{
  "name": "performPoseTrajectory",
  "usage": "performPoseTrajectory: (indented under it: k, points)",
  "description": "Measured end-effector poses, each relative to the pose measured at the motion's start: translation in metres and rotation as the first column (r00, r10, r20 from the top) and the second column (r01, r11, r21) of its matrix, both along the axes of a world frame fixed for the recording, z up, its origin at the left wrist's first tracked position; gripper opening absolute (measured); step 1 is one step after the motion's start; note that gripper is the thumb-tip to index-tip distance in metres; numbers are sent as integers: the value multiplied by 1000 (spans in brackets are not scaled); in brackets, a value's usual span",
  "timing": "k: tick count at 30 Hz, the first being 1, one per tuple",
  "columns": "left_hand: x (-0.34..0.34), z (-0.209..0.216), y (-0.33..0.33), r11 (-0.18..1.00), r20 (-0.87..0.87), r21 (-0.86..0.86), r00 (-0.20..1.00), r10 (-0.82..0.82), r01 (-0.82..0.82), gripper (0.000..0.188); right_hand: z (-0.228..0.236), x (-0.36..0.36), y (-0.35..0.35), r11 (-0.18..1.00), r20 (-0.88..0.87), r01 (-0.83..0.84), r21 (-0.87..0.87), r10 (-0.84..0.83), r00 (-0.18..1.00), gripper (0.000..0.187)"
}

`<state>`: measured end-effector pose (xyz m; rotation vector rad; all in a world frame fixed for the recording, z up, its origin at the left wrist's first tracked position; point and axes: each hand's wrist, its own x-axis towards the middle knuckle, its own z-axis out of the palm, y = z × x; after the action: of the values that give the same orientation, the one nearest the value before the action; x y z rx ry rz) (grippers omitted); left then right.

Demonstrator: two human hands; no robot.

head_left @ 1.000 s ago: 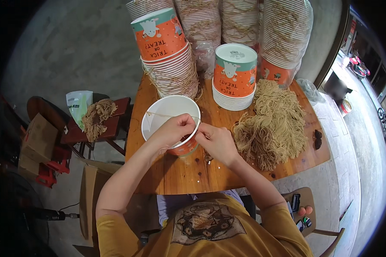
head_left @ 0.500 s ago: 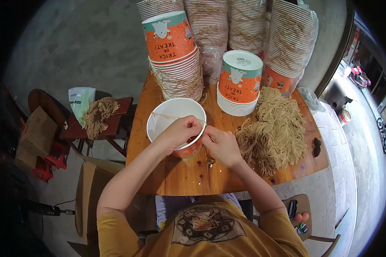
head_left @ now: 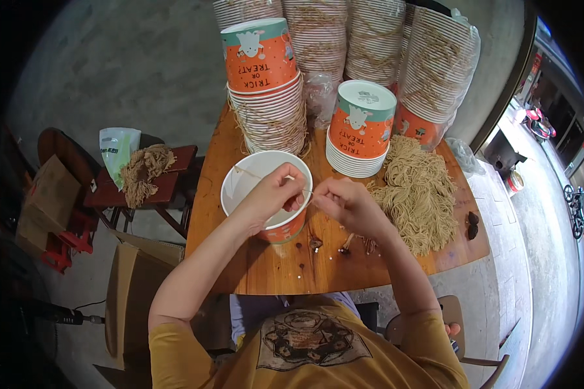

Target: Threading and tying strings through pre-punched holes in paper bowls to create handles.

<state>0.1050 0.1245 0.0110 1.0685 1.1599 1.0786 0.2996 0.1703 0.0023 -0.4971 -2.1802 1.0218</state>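
Observation:
An orange paper bucket (head_left: 235,194) with a white inside stands upright on the table, mouth up, at its near middle. A thin tan cord (head_left: 248,172) shows at the bucket's far left inner wall and runs toward my hands. Over the right side of the mouth, my left hand (head_left: 278,196) pinches the cord close to the rim. My right hand (head_left: 353,206) is just outside the right rim, its thumb and forefinger pinched on a short bit of cord. The two hands' fingertips are a small gap apart. My fingers partly hide the rim there.
A heap of tan cords (head_left: 416,198) lies right of my right hand. Beyond the bucket stand an upside-down bucket stack (head_left: 360,133) and a taller corded stack (head_left: 266,107). More bagged stacks (head_left: 438,65) line the back. Dark small objects (head_left: 473,225) sit at the right edge.
My right hand has shifted slightly right and turned at the wrist, widening the gap between the hands. My left hand stays over the rim. The whole view has shifted a little.

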Motion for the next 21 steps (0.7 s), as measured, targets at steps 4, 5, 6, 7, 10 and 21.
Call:
performPoseTrajectory:
  k: [4, 5, 6, 7, 10, 21]
  points:
    - [1, -10, -1, 988, -110, 102, 989, -101, 112, 8, 15, -11, 11, 988, 65, -6, -155, 16, 998, 12]
    - [1, -12, -1, 988, -127, 97, 986, -109, 122, 8, 16, -13, 15, 982, 85, -20, -187, 36, 996, 13]
    - [1, -12, -1, 987, -144, 92, 983, -117, 131, 8, 15, -16, 20, 983, 87, -16, -184, 33, 996, 13]
    - [1, -12, -2, 987, -143, 95, 983, -119, 133, 8, 12, -18, 24, 979, 68, -46, -200, 61, 996, 14]
    - [1, -11, -3, 979, -116, 78, 977, -180, 189, 10, 9, -22, 28, 968, 28, -66, -244, 76, 997, 14]
    - [5, -10, -1, 978, -6, 8, 978, -209, 209, 12, -26, 0, 7, 953, -165, 156, -260, -203, 965, 12]
